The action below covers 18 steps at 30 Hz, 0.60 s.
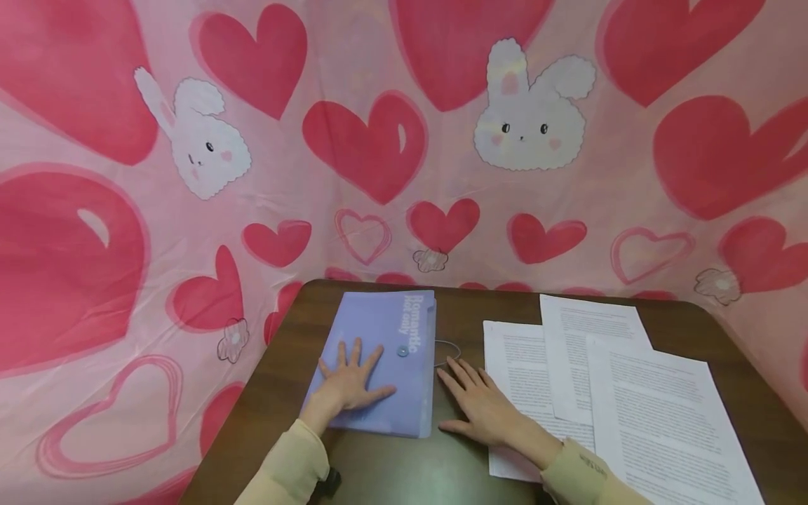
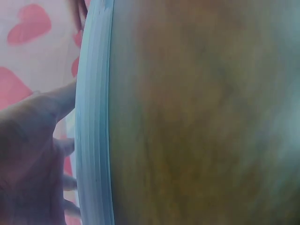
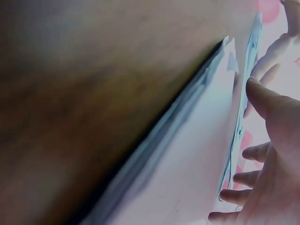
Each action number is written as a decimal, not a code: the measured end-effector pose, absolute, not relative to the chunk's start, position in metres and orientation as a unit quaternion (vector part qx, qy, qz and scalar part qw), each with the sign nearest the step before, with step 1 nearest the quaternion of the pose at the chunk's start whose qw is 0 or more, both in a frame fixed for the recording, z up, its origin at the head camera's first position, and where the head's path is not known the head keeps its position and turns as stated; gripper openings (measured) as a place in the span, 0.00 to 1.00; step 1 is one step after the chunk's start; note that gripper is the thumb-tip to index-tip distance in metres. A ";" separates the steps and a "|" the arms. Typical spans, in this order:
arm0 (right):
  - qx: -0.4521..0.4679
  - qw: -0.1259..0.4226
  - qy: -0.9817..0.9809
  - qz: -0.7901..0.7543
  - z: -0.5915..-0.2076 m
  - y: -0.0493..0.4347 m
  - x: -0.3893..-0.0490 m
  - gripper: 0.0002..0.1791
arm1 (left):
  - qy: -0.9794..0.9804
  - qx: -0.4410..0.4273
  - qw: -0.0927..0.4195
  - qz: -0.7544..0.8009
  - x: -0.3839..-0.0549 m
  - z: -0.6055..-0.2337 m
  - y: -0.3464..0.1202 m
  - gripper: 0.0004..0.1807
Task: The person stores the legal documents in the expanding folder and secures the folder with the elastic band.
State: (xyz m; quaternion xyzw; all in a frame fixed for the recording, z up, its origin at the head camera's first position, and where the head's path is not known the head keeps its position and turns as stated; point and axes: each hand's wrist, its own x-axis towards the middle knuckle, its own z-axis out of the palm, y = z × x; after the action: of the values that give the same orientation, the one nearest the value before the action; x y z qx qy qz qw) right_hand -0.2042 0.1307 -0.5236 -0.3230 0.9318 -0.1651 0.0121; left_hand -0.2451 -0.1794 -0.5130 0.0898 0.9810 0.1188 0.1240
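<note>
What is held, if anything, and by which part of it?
Nothing is held: the left hand is spread over the purple folder, the right hand open beside it.

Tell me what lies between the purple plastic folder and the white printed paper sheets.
The head view shows a thin looped cord at the folder's right edge and part of the right hand, with bare brown wood-grain tabletop around them.

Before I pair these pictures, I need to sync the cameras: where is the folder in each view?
Head: the folder lies left of centre, low, under the left hand.
Left wrist: its edge is an upright ribbed strip, left of centre.
Right wrist: a thin, slanted sliver, right of centre, beyond the papers.
Shared landmark: the heart-print backdrop.
</note>
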 end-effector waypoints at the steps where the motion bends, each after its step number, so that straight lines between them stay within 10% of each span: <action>1: -0.321 0.014 0.932 -0.170 -0.524 0.130 -0.205 0.52 | 0.982 0.088 0.123 0.117 -0.244 -0.512 -0.177 0.55; 18: -0.303 0.043 0.933 -0.190 -0.532 0.132 -0.215 0.58 | 0.984 0.084 0.114 0.107 -0.244 -0.517 -0.153 0.54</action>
State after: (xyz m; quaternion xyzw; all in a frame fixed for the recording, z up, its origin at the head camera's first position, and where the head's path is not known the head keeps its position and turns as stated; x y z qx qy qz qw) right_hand -0.2151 0.1315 -0.5317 -0.3025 0.9330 -0.1898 0.0432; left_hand -0.2437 -0.1529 -0.5167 0.0841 0.9841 0.1071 0.1142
